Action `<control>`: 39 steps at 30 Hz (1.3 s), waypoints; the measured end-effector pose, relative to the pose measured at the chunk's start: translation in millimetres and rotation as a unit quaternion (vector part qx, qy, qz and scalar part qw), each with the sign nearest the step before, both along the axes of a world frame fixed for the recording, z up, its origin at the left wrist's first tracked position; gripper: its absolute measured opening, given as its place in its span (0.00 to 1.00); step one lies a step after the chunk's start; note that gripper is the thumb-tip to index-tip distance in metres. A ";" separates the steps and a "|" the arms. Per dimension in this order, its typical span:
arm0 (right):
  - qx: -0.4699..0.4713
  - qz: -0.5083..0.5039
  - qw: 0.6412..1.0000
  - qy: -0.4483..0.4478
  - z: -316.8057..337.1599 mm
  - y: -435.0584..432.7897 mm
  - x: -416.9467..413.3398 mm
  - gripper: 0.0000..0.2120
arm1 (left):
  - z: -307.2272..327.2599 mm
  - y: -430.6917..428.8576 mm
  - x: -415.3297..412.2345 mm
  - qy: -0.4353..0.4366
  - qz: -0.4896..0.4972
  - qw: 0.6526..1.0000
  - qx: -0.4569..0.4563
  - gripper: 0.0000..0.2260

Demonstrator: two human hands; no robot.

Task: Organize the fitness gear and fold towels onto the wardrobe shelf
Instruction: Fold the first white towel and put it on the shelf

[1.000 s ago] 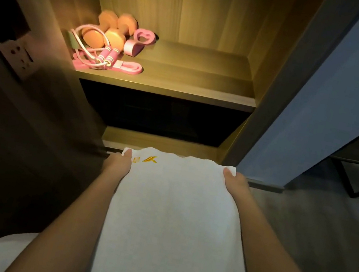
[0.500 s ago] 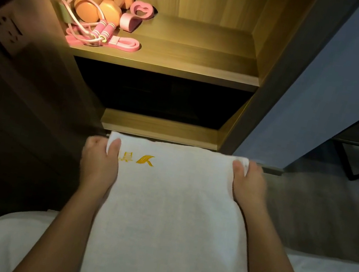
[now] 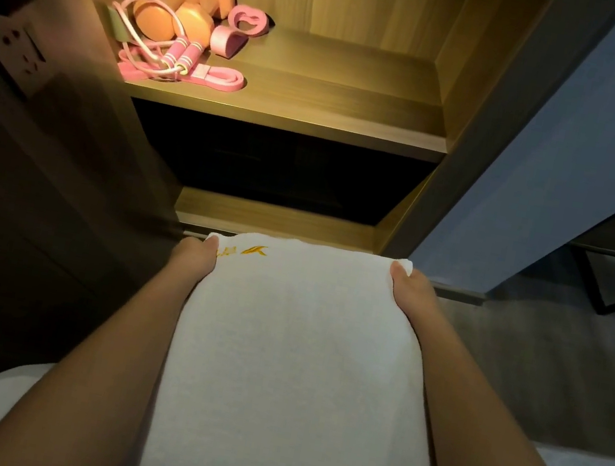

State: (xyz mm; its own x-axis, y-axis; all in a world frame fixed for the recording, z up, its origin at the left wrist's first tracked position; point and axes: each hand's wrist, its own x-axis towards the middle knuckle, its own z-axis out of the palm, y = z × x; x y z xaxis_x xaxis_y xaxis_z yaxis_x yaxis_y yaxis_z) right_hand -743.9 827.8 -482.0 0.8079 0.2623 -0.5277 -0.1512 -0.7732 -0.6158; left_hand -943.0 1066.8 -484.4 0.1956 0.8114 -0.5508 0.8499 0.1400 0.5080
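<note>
A folded white towel (image 3: 300, 355) is held out in front by both hands. The left hand (image 3: 191, 265) holds its far left corner and the right hand (image 3: 409, 296) holds its far right corner. Each thumb lies on top of the cloth. The other fingers are hidden under it, so they are most likely curled below, pinching it. The towel's long side runs from the body out past the fingers, toward the wardrobe. The lit shelf (image 3: 316, 127) is up and ahead of the fingers, well apart from them. Its left part holds orange dumbbells (image 3: 188, 12) and a pink jump rope (image 3: 177, 53). The bare part is more ahead of the right fingers, so that hand is nearer. The towel likely goes there, short edge first.
</note>
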 end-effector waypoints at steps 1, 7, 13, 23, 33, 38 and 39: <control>-0.012 -0.005 1.000 0.020 -0.3 1.7 1.9 0.26 | 0.2 1.7 0.9 0.001 0.003 1.000 -0.027 0.23; 0.030 -0.049 0.992 0.115 -3.6 -7.7 9.5 0.22 | -2.2 11.5 -12.1 -0.143 0.017 0.977 -0.156 0.20; 0.120 -0.101 0.951 0.268 -4.5 -22.0 19.8 0.18 | -3.5 26.2 -18.3 -0.207 0.065 0.924 -0.315 0.14; 0.158 -0.109 0.939 0.284 9.1 -21.5 37.5 0.22 | 9.9 49.0 -22.1 -0.226 -0.020 0.940 -0.255 0.25; 0.039 0.212 0.963 0.164 17.9 -18.1 75.6 0.25 | 26.2 81.6 -12.5 -0.103 -0.317 0.931 -0.150 0.22; -0.069 0.411 0.887 0.198 32.0 16.4 108.5 0.26 | 48.3 104.2 30.8 0.063 -0.498 0.842 -0.200 0.22; -0.085 0.440 0.866 0.220 32.1 25.4 111.4 0.28 | 49.0 105.7 41.0 0.086 -0.518 0.823 -0.215 0.22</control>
State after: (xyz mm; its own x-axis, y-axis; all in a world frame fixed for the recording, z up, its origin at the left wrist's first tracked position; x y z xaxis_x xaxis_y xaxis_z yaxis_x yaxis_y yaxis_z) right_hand -632.5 853.3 -449.9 0.0439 0.5626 -0.8256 0.3521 -0.7821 -0.5142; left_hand -902.0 1172.4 -435.4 0.5490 -0.0193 -0.8356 0.6800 -0.5711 0.4599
